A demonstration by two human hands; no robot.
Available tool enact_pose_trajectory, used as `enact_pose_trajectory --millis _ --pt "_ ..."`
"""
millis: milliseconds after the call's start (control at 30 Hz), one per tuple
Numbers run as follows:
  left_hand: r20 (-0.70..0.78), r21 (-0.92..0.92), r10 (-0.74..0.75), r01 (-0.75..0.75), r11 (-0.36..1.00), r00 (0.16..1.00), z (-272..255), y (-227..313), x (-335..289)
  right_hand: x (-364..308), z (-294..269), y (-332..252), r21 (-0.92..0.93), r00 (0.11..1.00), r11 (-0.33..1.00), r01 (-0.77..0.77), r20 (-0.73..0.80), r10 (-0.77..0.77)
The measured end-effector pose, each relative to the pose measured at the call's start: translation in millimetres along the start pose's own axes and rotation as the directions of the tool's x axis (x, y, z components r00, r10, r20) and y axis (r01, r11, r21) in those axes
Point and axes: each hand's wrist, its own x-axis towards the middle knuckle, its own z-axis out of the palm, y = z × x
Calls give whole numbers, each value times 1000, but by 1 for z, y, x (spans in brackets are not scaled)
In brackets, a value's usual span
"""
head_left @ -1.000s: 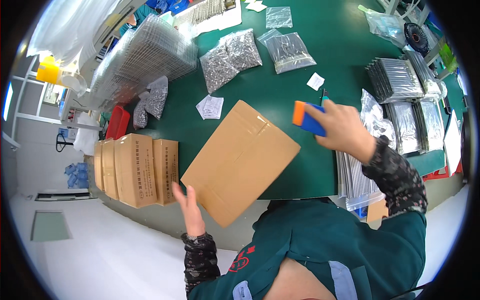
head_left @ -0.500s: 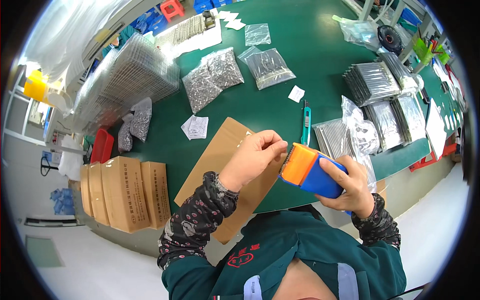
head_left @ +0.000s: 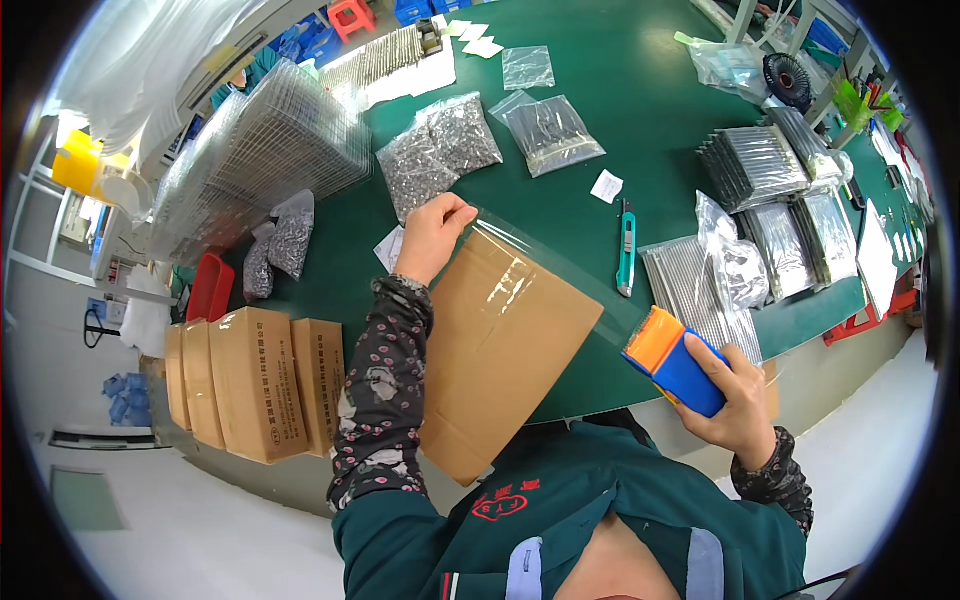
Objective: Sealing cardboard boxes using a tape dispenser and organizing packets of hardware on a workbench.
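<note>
My left hand [head_left: 432,238] pinches the end of a clear strip of packing tape [head_left: 560,268] at the far left corner of a brown cardboard carton [head_left: 510,360]. The strip stretches rightward past the carton's far edge to an orange and blue tape dispenser [head_left: 690,365]. My right hand [head_left: 735,400] is closed around the dispenser's blue body, to the right of the carton. Shiny patches of tape show on the carton near its far edge. Beyond the dispenser, a teal utility knife [head_left: 626,248] lies on the green table [head_left: 640,100].
Brown boxes [head_left: 262,385] stand at the left beside a red bin [head_left: 210,287]. Wire racks [head_left: 290,140] and bags of small metal parts [head_left: 465,133] lie farther back. Bagged metal rods [head_left: 690,285] and stacked dark packets [head_left: 755,165] fill the right. A small fan [head_left: 787,80] stands behind.
My hands have moved apart: the left away and to the left, the right with the dispenser rightward and slightly nearer. A length of tape now spans between them.
</note>
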Motion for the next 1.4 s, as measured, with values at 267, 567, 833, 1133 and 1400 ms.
enact_pose_trajectory --millis 267,567,833,1133,1400 --pt "97 -173 -38 54 983 995 20 -49 2 20 15 -4 -102 991 995 -9 135 23" --pt "105 79 -282 275 958 954 -9 -41 -12 57 63 6 -280 626 916 287 778 42" --pt "411 -172 -413 514 840 812 -45 -10 -131 52 49 10 -15 977 998 57 207 -53" --pt "-53 -3 -67 67 998 996 -32 59 -139 38 10 -3 117 955 950 290 34 -296" --pt "506 -611 -63 409 678 860 2 104 -144 30 17 -26 99 828 823 559 -108 -550"
